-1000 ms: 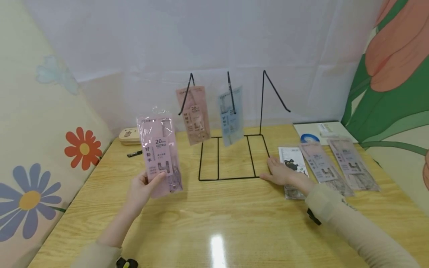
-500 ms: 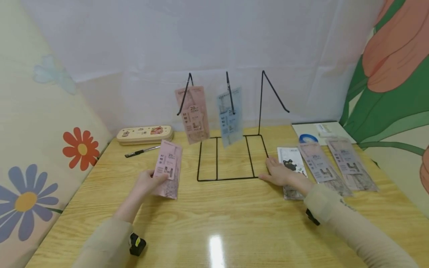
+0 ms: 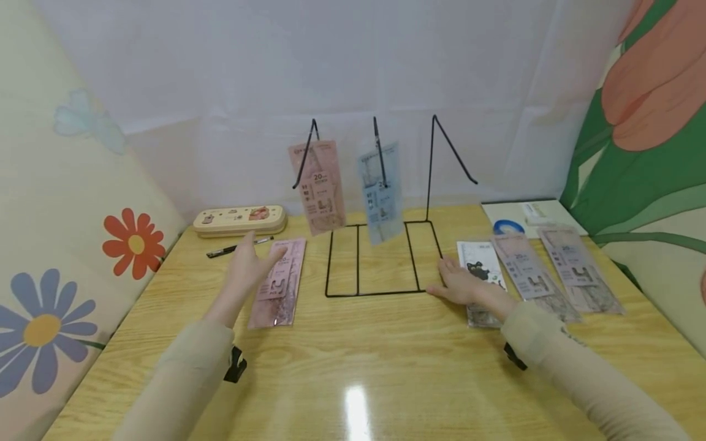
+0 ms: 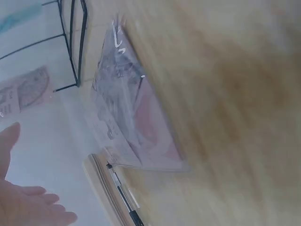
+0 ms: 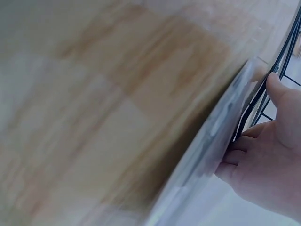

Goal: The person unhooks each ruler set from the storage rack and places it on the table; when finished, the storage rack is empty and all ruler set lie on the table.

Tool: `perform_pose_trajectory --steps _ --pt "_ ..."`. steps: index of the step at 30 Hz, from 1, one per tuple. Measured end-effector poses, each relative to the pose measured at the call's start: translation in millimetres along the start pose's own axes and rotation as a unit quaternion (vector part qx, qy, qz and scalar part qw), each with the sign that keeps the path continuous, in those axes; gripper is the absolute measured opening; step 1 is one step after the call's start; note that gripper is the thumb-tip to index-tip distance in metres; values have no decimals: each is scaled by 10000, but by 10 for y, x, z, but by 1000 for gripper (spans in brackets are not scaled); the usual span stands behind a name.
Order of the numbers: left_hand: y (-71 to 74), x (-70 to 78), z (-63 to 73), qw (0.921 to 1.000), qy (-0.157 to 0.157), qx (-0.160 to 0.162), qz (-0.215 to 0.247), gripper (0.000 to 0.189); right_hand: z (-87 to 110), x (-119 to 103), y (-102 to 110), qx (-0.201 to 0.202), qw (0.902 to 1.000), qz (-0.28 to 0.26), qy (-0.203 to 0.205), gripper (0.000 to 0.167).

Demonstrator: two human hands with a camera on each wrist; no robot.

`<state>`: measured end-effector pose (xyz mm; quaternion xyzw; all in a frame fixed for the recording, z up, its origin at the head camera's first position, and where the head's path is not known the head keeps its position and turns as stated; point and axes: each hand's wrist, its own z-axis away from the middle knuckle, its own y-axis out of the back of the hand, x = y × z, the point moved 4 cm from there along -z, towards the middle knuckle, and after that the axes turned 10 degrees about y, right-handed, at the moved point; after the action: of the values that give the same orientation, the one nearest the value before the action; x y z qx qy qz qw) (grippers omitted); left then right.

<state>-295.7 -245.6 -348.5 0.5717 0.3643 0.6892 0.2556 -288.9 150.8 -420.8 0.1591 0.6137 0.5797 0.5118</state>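
Observation:
My left hand (image 3: 248, 266) is raised with thumb and fingers spread, holding nothing. Just below and right of it, a flat pink plastic packet (image 3: 287, 288) lies on the wooden table; the left wrist view shows the hand (image 4: 28, 197) apart from this packet (image 4: 131, 113). My right hand (image 3: 458, 282) rests at the right side of the black wire rack (image 3: 375, 294), its thumb near the front corner and its fingers touching the side rod. On the rack's arms hang a pink packet (image 3: 318, 205) at left and a blue packet (image 3: 386, 214) in the middle.
Beside my right hand lie a white packet with a black cat (image 3: 478, 260) and two more pink packets. Behind them sits a white board (image 3: 551, 214) bearing a blue ring (image 3: 507, 227). A pencil case (image 3: 239, 222) and a pen (image 3: 223, 252) lie at back left.
My left hand has lowered the pink packet to the table, let go of it and lifted away. The right hand has stayed at the rack.

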Motion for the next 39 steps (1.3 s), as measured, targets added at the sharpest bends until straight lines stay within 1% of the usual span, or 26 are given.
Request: perform_pose_trajectory --steps 1,3,8,12,15,18,22,24,26,28,30,32,34,36,39 --pt "-9 27 -43 10000 -54 15 21 94 4 6 -2 2 10000 -9 -8 79" --pt "-30 75 -126 9998 -132 -55 128 95 11 15 -5 24 10000 -5 -17 79" --pt "-79 188 -288 9980 -377 -439 274 99 16 37 -14 43 10000 14 -74 79" --pt "-113 295 -346 9951 -631 -657 384 96 10 43 -13 41 9999 -35 -91 80" --pt "-142 365 -366 9929 -732 -760 543 93 7 47 -12 48 9999 -59 -94 80" --pt "-193 416 -394 9923 -674 -743 733 94 9 55 -20 53 9999 -70 -102 80" --pt "-303 513 -417 9885 -586 -710 1197 95 16 67 -29 49 9999 -89 -109 80" --pt "-350 577 -413 9842 -626 -732 1486 92 12 71 -35 51 9999 -97 -89 80" --pt "-383 627 -411 9780 -645 -790 1820 86 3 65 -42 62 9999 -88 -55 80" --pt "-408 665 -411 9700 -565 -868 2198 78 -9 51 -51 82 9999 -98 0 80" --pt "-432 689 -421 9620 -415 -919 2539 69 -21 35 -60 91 9999 -88 31 80" --pt "-460 711 -430 9578 -247 -930 2709 62 -26 25 -63 75 9999 -97 23 80" --pt "-495 730 -451 9577 -150 -914 2725 56 -25 18 -58 95 9999 -86 25 80" --pt "-535 746 -465 9623 -109 -876 2571 52 -22 26 -50 84 10000 -40 -20 79" --pt "-588 760 -486 9677 -134 -770 2397 45 -16 42 -36 105 9999 6 -38 79"
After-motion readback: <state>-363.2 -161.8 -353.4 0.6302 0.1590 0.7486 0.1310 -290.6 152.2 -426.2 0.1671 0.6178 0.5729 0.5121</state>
